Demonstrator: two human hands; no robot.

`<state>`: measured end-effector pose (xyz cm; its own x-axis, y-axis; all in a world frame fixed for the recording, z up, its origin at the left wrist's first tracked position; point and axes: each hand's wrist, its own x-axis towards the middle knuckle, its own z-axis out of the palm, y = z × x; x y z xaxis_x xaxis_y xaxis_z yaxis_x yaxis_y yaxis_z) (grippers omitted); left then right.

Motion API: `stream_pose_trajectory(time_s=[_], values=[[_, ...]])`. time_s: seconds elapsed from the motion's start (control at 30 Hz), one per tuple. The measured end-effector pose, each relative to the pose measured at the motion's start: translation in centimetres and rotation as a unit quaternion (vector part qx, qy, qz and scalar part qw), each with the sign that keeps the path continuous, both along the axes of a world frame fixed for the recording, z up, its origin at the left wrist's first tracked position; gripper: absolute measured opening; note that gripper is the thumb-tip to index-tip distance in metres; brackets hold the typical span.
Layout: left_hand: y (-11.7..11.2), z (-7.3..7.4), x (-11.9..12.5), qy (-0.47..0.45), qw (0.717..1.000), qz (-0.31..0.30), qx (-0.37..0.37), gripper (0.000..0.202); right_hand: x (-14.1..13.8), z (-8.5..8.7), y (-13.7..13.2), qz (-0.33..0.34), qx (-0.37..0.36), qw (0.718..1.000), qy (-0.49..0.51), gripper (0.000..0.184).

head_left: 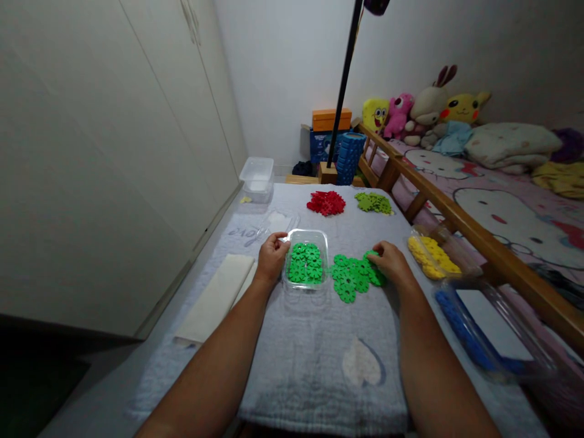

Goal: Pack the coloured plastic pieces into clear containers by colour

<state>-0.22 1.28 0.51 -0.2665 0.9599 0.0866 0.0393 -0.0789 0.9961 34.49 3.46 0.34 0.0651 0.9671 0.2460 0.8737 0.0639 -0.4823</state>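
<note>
A clear plastic container (326, 258) sits mid-table, holding green flower-shaped plastic discs (305, 263) laid in rows. My left hand (272, 255) grips its left rim, thumb and fingers closed on the edge. Just right of the container, more green discs (347, 277) lie loose in a flat, overlapping patch. At that patch's right end, my right hand (387, 260) has its fingers pinched on a green disc (371, 257). The palm and the lower fingers of this hand are partly hidden.
Red discs (326, 203) and lime-green discs (374, 202) are heaped at the back. Boxes of yellow pieces (433, 257) and blue pieces (469, 331) stand along the right edge by the wooden bed rail (456, 213). At left are a folded cream cloth (214, 298) and an open clear box (258, 176).
</note>
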Motion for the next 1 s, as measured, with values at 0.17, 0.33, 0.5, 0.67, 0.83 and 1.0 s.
stream_pose_trajectory(time_s=[0.17,0.33,0.5,0.67,0.83,1.0], values=[[-0.1,0.2,0.0,0.001,1.000,-0.001,0.003,0.037,-0.4,1.6,-0.4,-0.012,-0.028,0.996,0.088,0.009],[-0.2,0.3,0.1,0.000,1.000,-0.001,0.001,0.036,-1.9,3.4,-0.9,-0.024,0.006,0.994,0.105,0.013],[-0.2,0.3,0.1,-0.003,1.000,-0.003,0.005,0.036,-5.1,4.4,-1.7,0.020,0.030,0.988,0.151,0.022],[-0.1,0.2,0.0,0.005,1.000,-0.003,0.005,0.037,-8.5,4.6,-2.9,0.080,0.038,0.968,0.236,0.024],[-0.1,0.1,-0.1,0.008,1.000,-0.009,0.009,0.037,-10.6,4.9,-4.2,0.151,0.050,0.942,0.294,0.018],[0.0,0.0,0.0,0.004,1.000,-0.005,0.008,0.037,-11.7,5.2,-4.9,0.211,0.094,0.935,0.268,0.009]])
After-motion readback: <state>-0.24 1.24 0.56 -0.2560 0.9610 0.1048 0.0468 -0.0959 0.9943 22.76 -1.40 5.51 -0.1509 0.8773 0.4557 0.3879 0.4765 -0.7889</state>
